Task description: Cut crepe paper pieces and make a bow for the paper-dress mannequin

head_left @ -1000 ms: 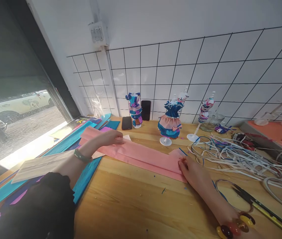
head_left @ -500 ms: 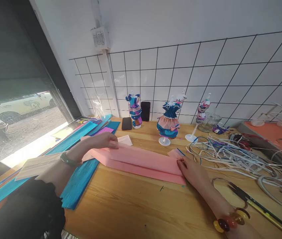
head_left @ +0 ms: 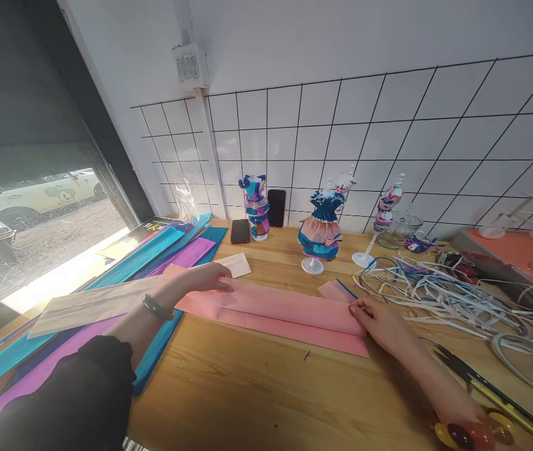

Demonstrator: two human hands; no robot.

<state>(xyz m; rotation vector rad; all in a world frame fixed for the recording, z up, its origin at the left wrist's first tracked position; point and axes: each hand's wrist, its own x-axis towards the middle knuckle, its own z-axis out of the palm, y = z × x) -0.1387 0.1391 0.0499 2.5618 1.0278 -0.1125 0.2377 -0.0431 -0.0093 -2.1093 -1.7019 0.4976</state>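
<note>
A long strip of pink crepe paper [head_left: 275, 313], folded lengthwise, lies across the wooden table [head_left: 228, 388]. At its upper edge on the left, my left hand [head_left: 207, 277] has its fingers curled down onto the paper. The right end is pinched between the thumb and fingers of my right hand [head_left: 374, 319]. Just behind that end lies a small pink piece with a blue edge [head_left: 336, 290]. A pale paper piece [head_left: 235, 264] sits behind my left hand. Under my left arm are a beige strip [head_left: 92, 304] and a purple strip [head_left: 191, 254].
Small dress forms in paper dresses [head_left: 320, 232] stand along the back, near two phones [head_left: 240, 232]. A tangle of white and blue strips [head_left: 445, 297] spreads at the right, with scissors [head_left: 458, 366] before it. Blue crepe sheets [head_left: 139, 257] are stacked at the left.
Both hands and the pink crepe paper have shifted to the right. More of the purple strip beneath my left arm now shows.
</note>
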